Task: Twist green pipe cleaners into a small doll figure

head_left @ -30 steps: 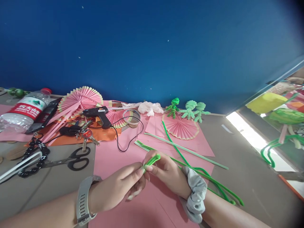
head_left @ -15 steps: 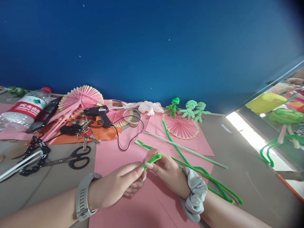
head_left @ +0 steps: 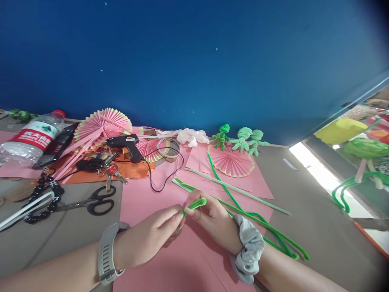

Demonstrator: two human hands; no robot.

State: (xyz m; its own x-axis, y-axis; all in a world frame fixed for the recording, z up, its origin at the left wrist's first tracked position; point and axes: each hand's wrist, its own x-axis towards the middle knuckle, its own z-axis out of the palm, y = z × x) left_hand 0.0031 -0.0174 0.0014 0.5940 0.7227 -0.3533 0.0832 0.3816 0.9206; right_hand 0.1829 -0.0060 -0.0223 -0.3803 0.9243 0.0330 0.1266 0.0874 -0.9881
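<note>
A short green pipe cleaner (head_left: 199,203) is pinched between my two hands, its rounded end poking out to the upper right. My left hand (head_left: 154,234) closes on its lower part with thumb and fingers, and the rest of it is hidden there. My right hand (head_left: 212,221) grips it near the middle, thumb against the fuzzy surface. Longer green pipe cleaners (head_left: 267,225) run beneath and beyond my right wrist. A pale green pipe cleaner (head_left: 237,187) lies on the pink paper (head_left: 146,263) farther back.
Small green pipe-cleaner figures (head_left: 242,138) stand at the back by a pink folded-paper fan (head_left: 232,162). A black glue gun (head_left: 129,146), a tape roll (head_left: 169,150), keys (head_left: 112,170), scissors (head_left: 99,200) and a plastic bottle (head_left: 32,138) lie to the left. A blue panel (head_left: 182,61) rises behind.
My left hand's lower fingers have curled further under and show less. Both hands keep their pinch on the pipe cleaner, almost in place.
</note>
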